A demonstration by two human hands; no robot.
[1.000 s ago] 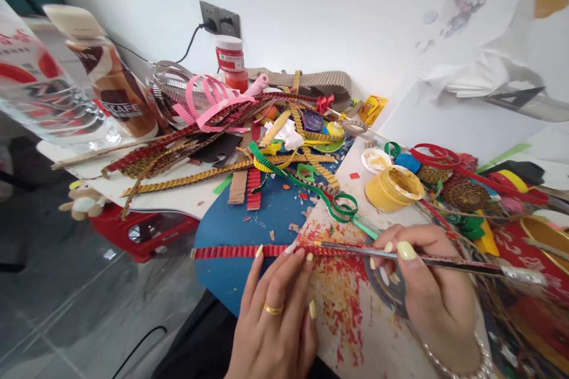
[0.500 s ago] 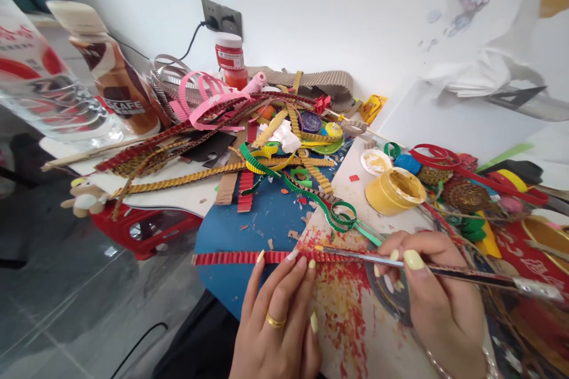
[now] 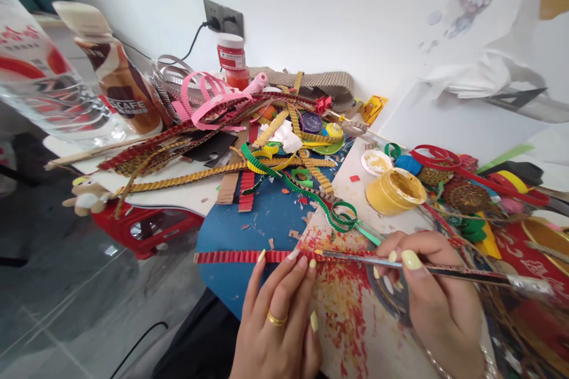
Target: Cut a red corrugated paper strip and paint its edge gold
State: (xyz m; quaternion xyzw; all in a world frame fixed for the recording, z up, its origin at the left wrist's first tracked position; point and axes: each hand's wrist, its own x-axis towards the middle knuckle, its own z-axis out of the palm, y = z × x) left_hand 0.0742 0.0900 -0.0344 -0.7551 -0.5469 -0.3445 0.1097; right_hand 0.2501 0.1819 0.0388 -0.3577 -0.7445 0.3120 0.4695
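A narrow red corrugated cardboard strip point(image 3: 240, 257) lies crosswise near the front of the work surface. My left hand point(image 3: 280, 314) rests on it with fingers stretched out, the fingertips pressing the strip down. In my right hand point(image 3: 438, 290) a paintbrush point(image 3: 473, 274) is pinched between thumb and fingers. Its yellow-tipped bristles touch the strip just right of my left fingertips, and yellow marks show on the strip there. Behind the brush stands an opened jar of yellow paint point(image 3: 386, 198), its paint-smeared white lid point(image 3: 376, 162) beside it.
A paint-stained board point(image 3: 342, 319) overlaps a blue mat point(image 3: 222, 290). Green scissors point(image 3: 368, 233) lie behind the brush. Corrugated strips and paper coils crowd the back and right. Two bottles, one a brown drink bottle point(image 3: 122, 85), stand at left. A red jar point(image 3: 231, 59) is by the wall.
The brush tip has shifted slightly down onto the strip, close to my left fingertips. My left hand stays in place on the strip.
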